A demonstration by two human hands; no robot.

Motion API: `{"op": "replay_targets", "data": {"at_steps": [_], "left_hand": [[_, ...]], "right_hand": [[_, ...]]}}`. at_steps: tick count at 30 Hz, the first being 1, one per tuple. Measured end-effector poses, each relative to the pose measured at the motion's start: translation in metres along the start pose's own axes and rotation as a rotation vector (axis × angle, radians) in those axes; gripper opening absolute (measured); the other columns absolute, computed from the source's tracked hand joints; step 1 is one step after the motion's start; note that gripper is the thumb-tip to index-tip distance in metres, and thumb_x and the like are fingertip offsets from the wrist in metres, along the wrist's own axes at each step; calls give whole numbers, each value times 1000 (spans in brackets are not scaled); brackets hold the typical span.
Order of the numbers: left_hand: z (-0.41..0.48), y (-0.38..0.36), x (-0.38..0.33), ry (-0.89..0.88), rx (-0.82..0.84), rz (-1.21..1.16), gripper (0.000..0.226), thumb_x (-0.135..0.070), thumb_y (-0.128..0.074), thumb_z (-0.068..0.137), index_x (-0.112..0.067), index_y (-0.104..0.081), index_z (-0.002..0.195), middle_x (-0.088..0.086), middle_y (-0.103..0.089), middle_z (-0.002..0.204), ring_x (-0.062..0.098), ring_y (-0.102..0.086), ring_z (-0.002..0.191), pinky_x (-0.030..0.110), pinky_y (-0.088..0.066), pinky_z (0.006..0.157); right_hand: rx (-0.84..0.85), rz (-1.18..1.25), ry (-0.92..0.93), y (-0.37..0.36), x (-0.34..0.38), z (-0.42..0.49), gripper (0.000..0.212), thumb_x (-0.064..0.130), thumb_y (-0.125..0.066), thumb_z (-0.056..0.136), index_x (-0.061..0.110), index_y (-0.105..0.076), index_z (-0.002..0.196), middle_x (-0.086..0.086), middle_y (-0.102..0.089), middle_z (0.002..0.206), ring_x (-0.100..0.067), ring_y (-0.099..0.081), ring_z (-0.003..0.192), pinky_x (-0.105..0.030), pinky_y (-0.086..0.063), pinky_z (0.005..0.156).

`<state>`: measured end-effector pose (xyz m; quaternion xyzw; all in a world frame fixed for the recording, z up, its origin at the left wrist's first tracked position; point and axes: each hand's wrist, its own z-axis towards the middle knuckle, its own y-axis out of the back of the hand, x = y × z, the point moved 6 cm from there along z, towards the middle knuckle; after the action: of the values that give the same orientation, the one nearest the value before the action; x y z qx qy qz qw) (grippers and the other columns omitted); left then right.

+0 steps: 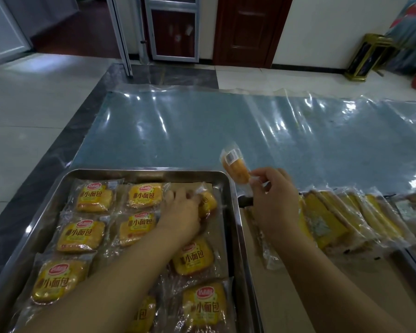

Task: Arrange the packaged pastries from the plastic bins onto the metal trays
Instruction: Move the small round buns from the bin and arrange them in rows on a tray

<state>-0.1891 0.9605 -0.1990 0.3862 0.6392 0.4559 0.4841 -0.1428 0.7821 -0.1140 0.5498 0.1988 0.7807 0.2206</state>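
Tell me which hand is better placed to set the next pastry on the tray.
Right. The right hand pinches a packaged pastry raised beside the tray; the left hand touches a packet lying there.

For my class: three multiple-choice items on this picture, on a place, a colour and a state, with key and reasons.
1. Where is the left hand?
A. on a packet in the far right corner of the silver metal tray
B. on the floor
C. on the door

2. What colour is the oval logo on the flat yellow pastry packets?
A. blue
B. red
C. green

3. The clear-wrapped yellow pastry in the right hand is:
A. lying in the tray
B. pinched by one end, in the air
C. unwrapped

Key: 1 A, fingers cover that packet; 2 B, red ovals top the labels; 3 B, fingertips pinch the wrapper's end.
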Motion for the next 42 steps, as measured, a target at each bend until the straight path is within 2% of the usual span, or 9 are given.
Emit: {"op": "replay_targets", "data": {"at_steps": [8,11,15,19,29,33,36,40,42], "left_hand": [[-15,14,8,-337,60,-118,51,-5,-58,85,-31,-53,129,-8,-45,141,15,-38,127,31,-33,105],[-34,31,19,-264,-110,-259,34,-9,-57,86,-30,-64,111,-12,-59,118,8,-51,109,21,-42,89],[-57,48,43,-150,-285,-287,17,-15,-59,86,-27,-66,96,-16,-60,96,3,-52,93,16,-38,74],[-66,45,65,-96,-268,-248,17,-22,-59,88,-28,-64,103,-15,-57,107,3,-45,100,21,-36,83],[-68,39,81,-24,-284,-129,28,-30,-56,89,-27,-60,116,-10,-52,118,12,-31,119,28,-31,95],[-67,40,80,-37,-269,-162,26,-34,-56,88,-29,-60,113,-12,-51,115,11,-33,115,29,-32,94],[-65,38,75,-45,-242,-204,25,-35,-53,90,-30,-59,114,-12,-50,115,9,-35,113,26,-32,91],[-58,39,62,18,-199,-358,33,-44,-45,92,-29,-55,120,-11,-54,116,8,-44,109,22,-35,84],[-55,41,53,67,-161,-539,30,-51,-44,90,-35,-54,113,-20,-56,102,-5,-50,92,10,-37,69]], "right_hand": [[-40,-118,192,-7,16,-1,7,5,-63,86,6,-68,81,0,-50,84,-11,-46,70,-12,-36,59],[4,-166,271,-21,18,-7,10,7,-63,85,3,-68,78,1,-49,80,-14,-49,69,-15,-38,58],[283,-291,321,-53,12,-26,14,22,-60,84,12,-70,88,6,-56,89,-4,-51,83,-13,-39,68],[536,-508,389,-75,2,-50,23,21,-54,90,20,-66,109,4,-56,114,-15,-45,103,-28,-44,89],[531,-570,289,-101,19,-44,35,36,-44,96,20,-51,127,-2,-47,135,-22,-42,123,-38,-41,100],[542,-687,160,-106,10,-33,37,37,-47,95,21,-48,128,-4,-49,133,-25,-47,119,-42,-43,97],[573,-703,179,-109,13,-28,23,33,-49,94,23,-57,112,-3,-60,114,-22,-58,98,-38,-48,85],[419,-600,219,-100,24,-19,15,29,-52,93,23,-64,100,4,-60,90,-14,-55,77,-33,-50,75],[322,-447,276,-92,32,-21,15,29,-56,91,22,-68,95,6,-58,85,-11,-52,73,-30,-48,69]]}}
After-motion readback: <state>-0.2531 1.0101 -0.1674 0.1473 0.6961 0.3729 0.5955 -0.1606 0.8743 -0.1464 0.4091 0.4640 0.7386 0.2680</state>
